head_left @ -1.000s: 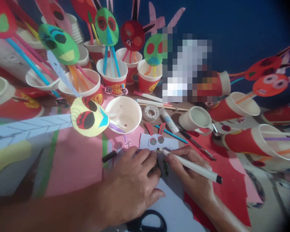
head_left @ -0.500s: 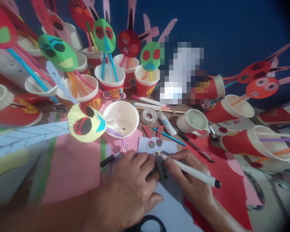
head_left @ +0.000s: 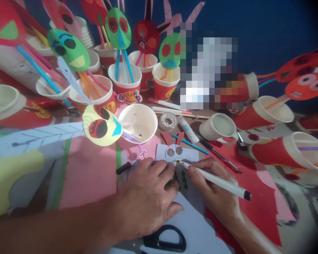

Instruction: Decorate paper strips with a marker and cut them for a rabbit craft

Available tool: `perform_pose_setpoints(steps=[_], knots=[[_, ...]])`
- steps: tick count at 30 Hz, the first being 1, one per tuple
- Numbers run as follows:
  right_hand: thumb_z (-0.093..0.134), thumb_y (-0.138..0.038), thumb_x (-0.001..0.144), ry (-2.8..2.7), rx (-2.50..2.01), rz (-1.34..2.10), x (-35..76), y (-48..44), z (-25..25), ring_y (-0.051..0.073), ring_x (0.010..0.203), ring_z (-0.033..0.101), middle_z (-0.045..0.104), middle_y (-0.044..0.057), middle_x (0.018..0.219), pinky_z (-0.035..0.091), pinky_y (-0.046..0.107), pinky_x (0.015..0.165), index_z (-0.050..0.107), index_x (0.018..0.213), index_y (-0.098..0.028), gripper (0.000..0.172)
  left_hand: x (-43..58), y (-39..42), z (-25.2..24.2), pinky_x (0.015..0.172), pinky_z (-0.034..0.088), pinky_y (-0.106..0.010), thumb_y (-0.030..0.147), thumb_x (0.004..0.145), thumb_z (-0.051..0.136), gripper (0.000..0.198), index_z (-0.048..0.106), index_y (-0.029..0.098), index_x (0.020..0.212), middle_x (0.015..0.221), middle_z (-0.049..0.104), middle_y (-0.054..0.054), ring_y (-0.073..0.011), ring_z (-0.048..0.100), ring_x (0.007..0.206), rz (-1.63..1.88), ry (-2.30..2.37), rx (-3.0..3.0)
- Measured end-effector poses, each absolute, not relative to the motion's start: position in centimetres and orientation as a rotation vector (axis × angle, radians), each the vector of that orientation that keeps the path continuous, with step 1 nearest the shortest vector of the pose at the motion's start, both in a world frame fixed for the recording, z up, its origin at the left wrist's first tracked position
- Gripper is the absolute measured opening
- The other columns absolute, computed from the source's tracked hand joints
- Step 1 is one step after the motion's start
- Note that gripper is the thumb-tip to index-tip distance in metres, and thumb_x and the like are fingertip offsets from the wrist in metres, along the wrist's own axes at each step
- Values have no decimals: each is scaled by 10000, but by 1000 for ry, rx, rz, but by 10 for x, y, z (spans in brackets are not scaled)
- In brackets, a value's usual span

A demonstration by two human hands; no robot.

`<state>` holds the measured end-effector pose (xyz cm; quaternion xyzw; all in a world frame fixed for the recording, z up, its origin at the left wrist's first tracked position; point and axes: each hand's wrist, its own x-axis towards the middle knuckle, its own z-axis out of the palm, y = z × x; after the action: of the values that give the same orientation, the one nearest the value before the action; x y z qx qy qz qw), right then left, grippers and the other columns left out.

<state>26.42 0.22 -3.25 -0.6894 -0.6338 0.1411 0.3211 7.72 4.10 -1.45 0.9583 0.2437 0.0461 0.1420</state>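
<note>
Over red paper (head_left: 243, 211): hands (head_left: 213, 187), white marker (head_left: 219, 181) | scissors (head_left: 165, 240) | paper cups (head_left: 124, 86) | blue backdrop (head_left: 275, 35)

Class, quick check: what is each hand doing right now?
Left hand: open, pressing flat on a pale blue paper sheet.
Right hand: closed, holding a white marker pen.

White marker (head_left: 217, 181), black tip (head_left: 247, 195); pale blue paper (head_left: 193, 155), red ears (head_left: 166, 138), perhaps dark green zigzags (head_left: 184, 180)

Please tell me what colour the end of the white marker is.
Black on the white marker, best seen in the head view.
</note>
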Motion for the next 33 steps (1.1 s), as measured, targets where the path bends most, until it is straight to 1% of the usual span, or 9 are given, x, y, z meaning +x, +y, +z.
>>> perform_pose_setpoints(steps=[5,11,14,17,24,28,33], knots=[[595,-313,813,-1650,-1816,368,264,2,-33,118,455,605,642,-28,548,448,189,428,596,704,-207,152,76,40,-15,815,365,-442,443,939,371,357,604,190,1032,1225,569,-101,-277,486,1052,144,700,2770],[594,-331,819,-1564,-1812,409,267,-1,-34,134,484,624,668,-21,582,452,207,435,595,752,-215,134,77,40,-15,819,372,-439,435,922,424,332,610,189,1045,1194,583,-104,-276,490,1052,167,709,2744],[597,-332,821,-1559,-1810,358,270,-2,-36,137,503,633,669,-18,600,454,209,443,592,773,-213,128,77,41,-15,813,377,-437,439,917,436,332,620,191,1042,1182,590,-103,-277,495,1056,190,713,2748],[594,-321,817,-1580,-1804,318,271,-3,-35,134,500,625,662,-18,601,462,213,455,592,756,-213,123,78,41,-16,796,383,-434,441,915,440,327,630,196,1019,1171,598,-98,-273,509,1035,203,710,2755],[589,-279,807,-1579,-1804,457,270,1,-31,124,474,618,660,-30,565,460,191,431,591,715,-217,112,78,39,-17,783,376,-428,443,899,474,307,636,205,1007,1163,607,-86,-271,506,1021,241,733,2768],[592,-285,803,-1581,-1790,447,268,2,-31,117,458,604,650,-26,565,457,189,427,601,698,-209,130,79,39,-17,780,374,-427,438,899,477,303,637,202,1002,1161,607,-88,-271,506,1015,250,736,2771],[589,-313,814,-1595,-1806,448,267,3,-32,117,449,596,643,-17,573,449,193,415,607,694,-202,164,79,40,-17,786,378,-436,434,918,435,326,635,191,1006,1159,604,-104,-276,511,1030,231,716,2753]])
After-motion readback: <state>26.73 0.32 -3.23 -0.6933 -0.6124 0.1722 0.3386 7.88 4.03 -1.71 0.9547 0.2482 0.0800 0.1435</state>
